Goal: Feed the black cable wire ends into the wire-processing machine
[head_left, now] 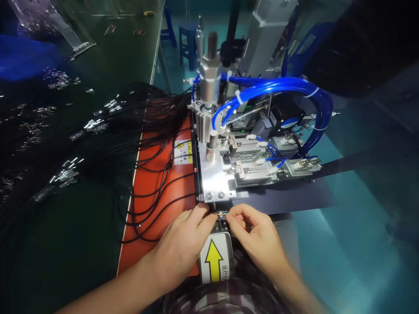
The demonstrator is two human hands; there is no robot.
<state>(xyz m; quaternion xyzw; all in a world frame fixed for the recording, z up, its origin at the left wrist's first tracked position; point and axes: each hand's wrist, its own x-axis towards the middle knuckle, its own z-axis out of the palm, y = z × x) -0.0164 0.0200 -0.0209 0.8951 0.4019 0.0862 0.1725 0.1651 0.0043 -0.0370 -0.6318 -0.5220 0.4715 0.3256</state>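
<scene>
The wires (223, 213), small and thin with a few coloured strands, lie in the narrow gap between the two hands, just above a dark fixture (221, 224) and near the front edge of the machine (214, 179). Only a short middle stretch shows; both ends are covered by fingertips, and the strands are too small to count. That visible stretch runs roughly crosswise, from the left hand to the right; which end is the tip cannot be told.

The right hand (254, 226) pinches the wires between thumb and index finger, its other fingers curled in. The left hand (183, 235) has its thumb at their other side, its index finger reaching to the machine's edge; whether it grips or merely steadies them cannot be told.

Below the fixture, a plate (225, 248) bears a yellow arrow (214, 259) pointing away from the person, toward the machine; a checked garment (222, 301) hides the plate's lower part. Black cables (160, 187) cross a red mat (176, 218) to the machine's left side, and many more blur together over the dark counter (88, 248). A dark, blurred shape (366, 48) fills the upper right, too indistinct to name.
</scene>
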